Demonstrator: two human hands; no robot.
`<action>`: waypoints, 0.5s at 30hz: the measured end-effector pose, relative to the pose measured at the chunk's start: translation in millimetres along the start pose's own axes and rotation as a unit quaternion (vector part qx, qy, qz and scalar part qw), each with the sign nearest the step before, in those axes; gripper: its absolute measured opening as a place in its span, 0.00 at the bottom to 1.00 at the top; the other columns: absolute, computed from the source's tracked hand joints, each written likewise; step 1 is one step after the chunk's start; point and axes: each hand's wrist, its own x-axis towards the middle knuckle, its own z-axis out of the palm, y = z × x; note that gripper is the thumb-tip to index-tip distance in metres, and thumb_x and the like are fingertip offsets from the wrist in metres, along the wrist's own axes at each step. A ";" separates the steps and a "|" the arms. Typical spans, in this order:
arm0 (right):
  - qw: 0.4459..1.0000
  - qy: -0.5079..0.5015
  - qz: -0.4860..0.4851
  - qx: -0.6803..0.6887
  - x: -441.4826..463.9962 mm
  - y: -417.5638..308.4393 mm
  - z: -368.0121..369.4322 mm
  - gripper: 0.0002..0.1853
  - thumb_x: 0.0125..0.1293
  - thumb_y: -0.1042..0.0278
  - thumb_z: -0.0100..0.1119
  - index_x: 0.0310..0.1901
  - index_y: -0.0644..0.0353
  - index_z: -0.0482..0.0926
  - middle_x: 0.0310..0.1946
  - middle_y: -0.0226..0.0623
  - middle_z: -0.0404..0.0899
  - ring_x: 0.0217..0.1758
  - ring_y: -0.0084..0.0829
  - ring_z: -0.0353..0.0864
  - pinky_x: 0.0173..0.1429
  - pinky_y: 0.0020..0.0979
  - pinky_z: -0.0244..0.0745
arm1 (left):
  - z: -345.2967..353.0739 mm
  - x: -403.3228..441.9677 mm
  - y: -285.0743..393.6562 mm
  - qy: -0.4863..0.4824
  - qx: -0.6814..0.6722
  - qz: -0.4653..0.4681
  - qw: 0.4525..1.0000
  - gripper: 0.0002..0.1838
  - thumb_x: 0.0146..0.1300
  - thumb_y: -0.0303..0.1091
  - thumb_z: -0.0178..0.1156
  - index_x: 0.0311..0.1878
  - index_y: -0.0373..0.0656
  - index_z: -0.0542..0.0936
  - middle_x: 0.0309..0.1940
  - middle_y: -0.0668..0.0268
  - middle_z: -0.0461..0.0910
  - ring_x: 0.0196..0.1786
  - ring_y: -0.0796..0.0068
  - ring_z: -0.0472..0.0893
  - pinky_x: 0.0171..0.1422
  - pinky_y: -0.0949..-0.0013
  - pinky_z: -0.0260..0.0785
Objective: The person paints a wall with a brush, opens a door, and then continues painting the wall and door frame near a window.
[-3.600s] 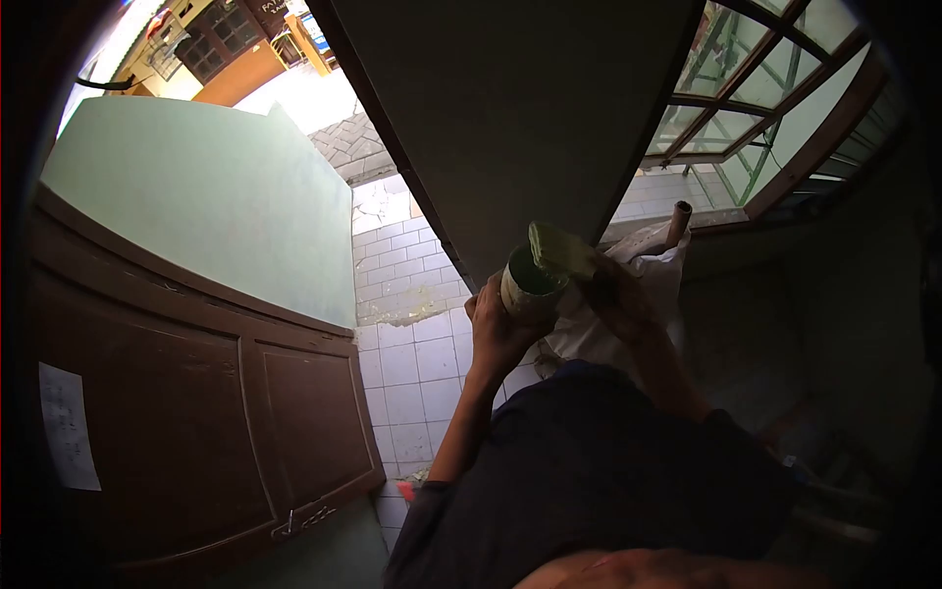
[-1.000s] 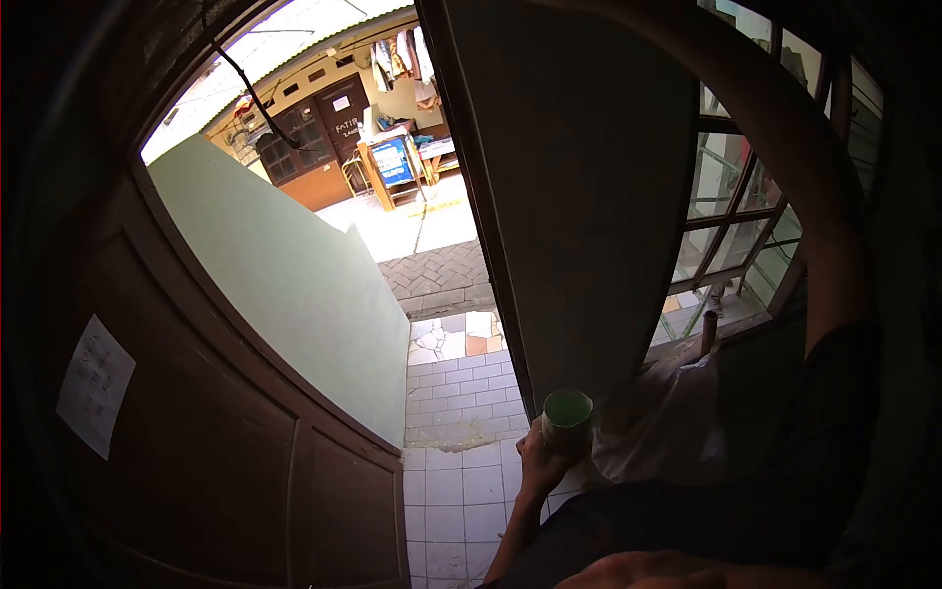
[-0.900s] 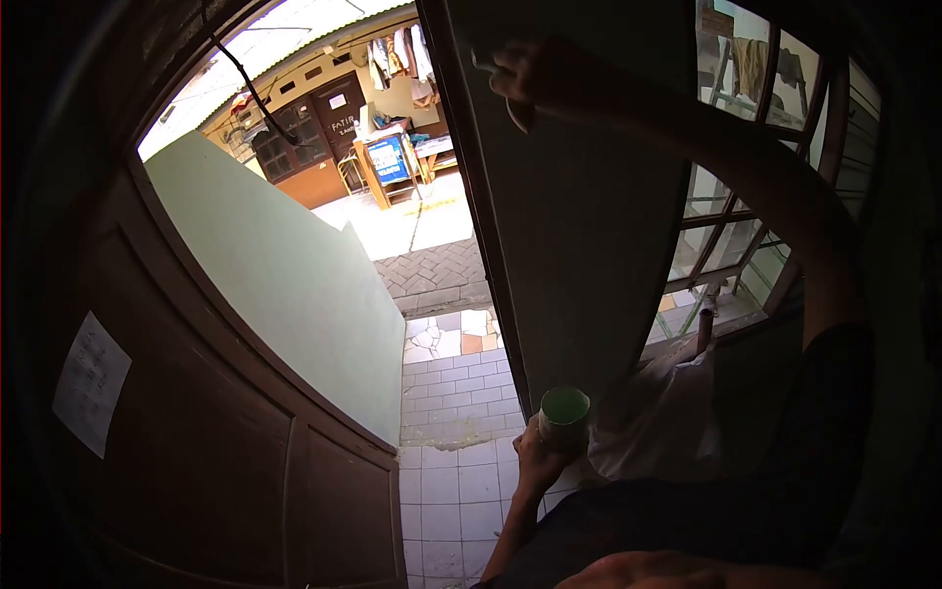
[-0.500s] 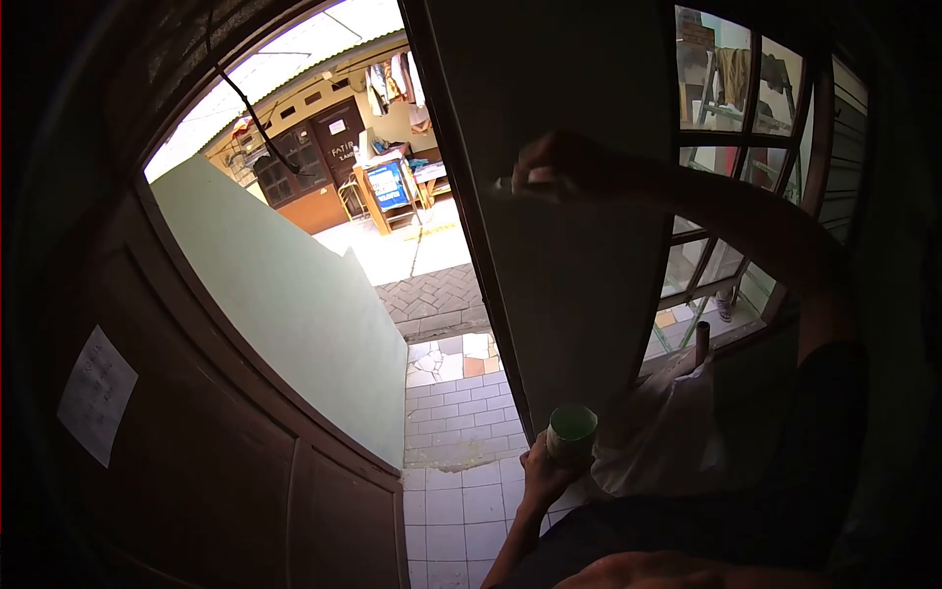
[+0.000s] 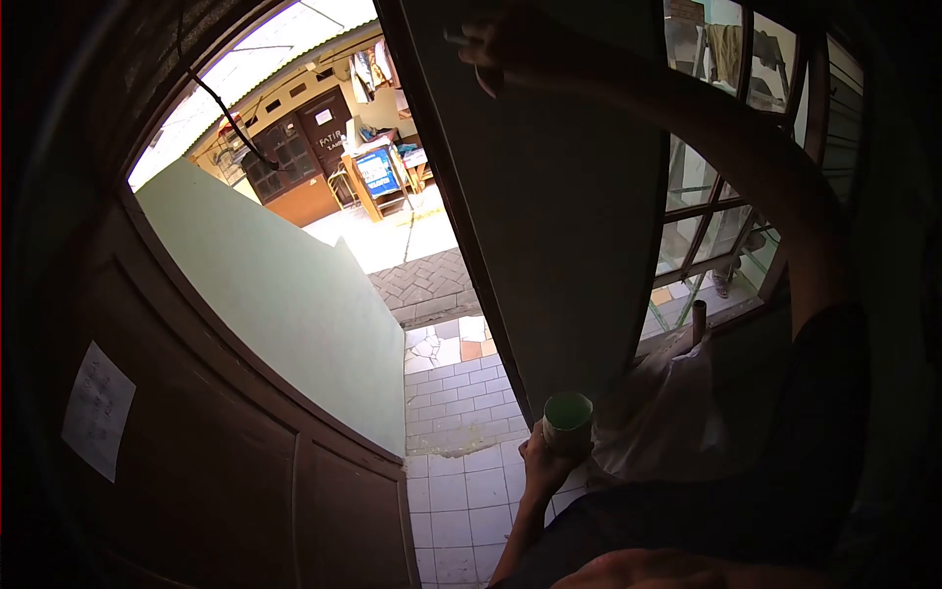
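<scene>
My left hand point(image 5: 549, 461) is wrapped round a pale cup point(image 5: 567, 438), low in front of my body. The cup stands roughly upright, its mouth towards me, and its inside looks light green. My right arm stretches up across the dark wall panel point(image 5: 579, 226) between the doorway and the window. High on that wall, my right hand point(image 5: 505, 49) is closed, with a small pale object point(image 5: 455, 38) sticking out past the fingers to the left. Shadow hides what kind of object it is, and whether it touches the wall.
A brown door point(image 5: 196, 422) with a taped paper point(image 5: 99, 412) stands at the left. Beyond it are a low pale green wall point(image 5: 285, 294) and a tiled floor point(image 5: 461, 501). A paned window point(image 5: 702, 211) and a plastic bag point(image 5: 667, 422) are at the right.
My right hand has moved up and a little left along the wall, with the small pale object. My left hand and the cup stay nearly in place. The view has shifted slightly.
</scene>
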 end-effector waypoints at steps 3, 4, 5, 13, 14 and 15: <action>0.998 -0.012 -0.054 0.024 -79.6 -110.3 12.6 0.10 0.60 0.66 0.73 0.42 0.57 0.87 0.51 0.43 0.85 0.54 0.37 0.88 0.53 0.35 0.92 | -0.9 -2.1 -0.7 0.003 -0.030 -0.003 1.000 0.44 0.47 0.48 0.86 0.67 0.45 0.78 0.56 0.60 0.88 0.62 0.59 0.85 0.74 0.53 0.56; 0.997 -0.008 -0.052 0.057 -104.1 -142.0 12.1 0.09 0.59 0.66 0.72 0.40 0.59 0.86 0.49 0.43 0.85 0.55 0.37 0.87 0.53 0.34 0.91 | -1.0 -2.2 -2.7 0.006 -0.031 0.002 0.999 0.44 0.47 0.47 0.86 0.68 0.45 0.78 0.56 0.60 0.88 0.62 0.59 0.85 0.74 0.53 0.56; 0.992 -0.023 -0.078 0.096 -124.0 -165.5 5.3 0.13 0.58 0.63 0.75 0.40 0.60 0.86 0.47 0.42 0.84 0.55 0.38 0.87 0.50 0.35 0.91 | -0.8 -1.8 -4.3 0.009 -0.033 0.008 0.999 0.44 0.47 0.47 0.86 0.68 0.45 0.78 0.57 0.60 0.88 0.62 0.58 0.85 0.73 0.53 0.56; 0.730 -0.061 0.168 0.660 -135.2 -135.4 22.1 0.05 0.64 0.79 0.69 0.37 0.57 0.86 0.31 0.37 0.84 0.33 0.33 0.87 0.38 0.34 0.81 | 2.7 -9.8 -5.9 -0.006 -0.021 0.000 1.000 0.44 0.47 0.45 0.85 0.68 0.44 0.78 0.57 0.59 0.88 0.62 0.58 0.86 0.73 0.53 0.57; 0.844 0.003 0.116 0.523 -111.1 -93.7 16.2 0.05 0.64 0.80 0.70 0.37 0.58 0.86 0.32 0.36 0.84 0.33 0.32 0.88 0.39 0.33 0.81 | 5.0 -9.3 -6.7 -0.011 -0.028 0.002 1.000 0.44 0.47 0.46 0.86 0.68 0.44 0.78 0.56 0.59 0.88 0.62 0.58 0.86 0.73 0.53 0.57; 0.867 0.032 0.112 0.485 -91.9 -50.8 11.7 0.03 0.69 0.75 0.71 0.38 0.59 0.85 0.31 0.36 0.85 0.35 0.30 0.89 0.40 0.34 0.82 | 6.5 -7.1 -6.7 -0.015 -0.035 0.005 0.999 0.44 0.47 0.46 0.86 0.68 0.44 0.78 0.56 0.58 0.88 0.62 0.58 0.86 0.73 0.53 0.58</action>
